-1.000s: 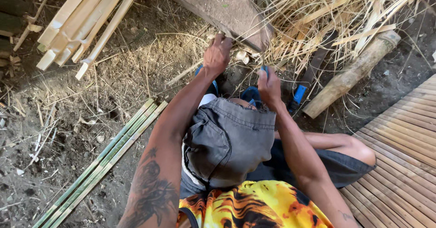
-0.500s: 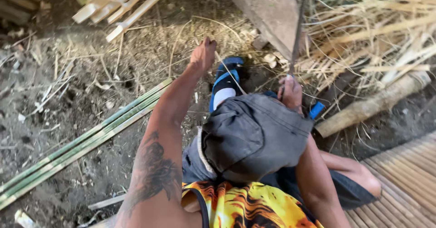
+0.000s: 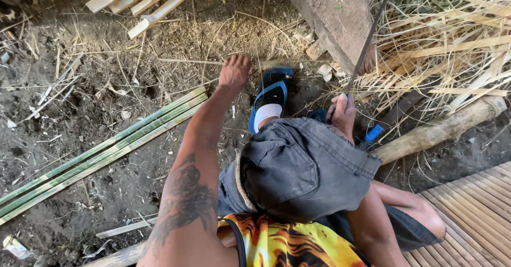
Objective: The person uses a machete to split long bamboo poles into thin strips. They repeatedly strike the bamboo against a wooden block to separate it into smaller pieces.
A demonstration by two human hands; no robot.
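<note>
1. The left hand (image 3: 235,71) is reaching out with fingers loosely apart, now over a thin strip (image 3: 213,62) on the dirt.
2. The right hand (image 3: 342,110) is clamping a long dark blade (image 3: 367,46), now raised beside the plank (image 3: 330,11).

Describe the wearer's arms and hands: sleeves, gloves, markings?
Both arms are bare, no sleeves in view. The left forearm carries a large dark tattoo. The left hand and right hand are bare: no gloves, and no rings or watch that I can make out.
</note>
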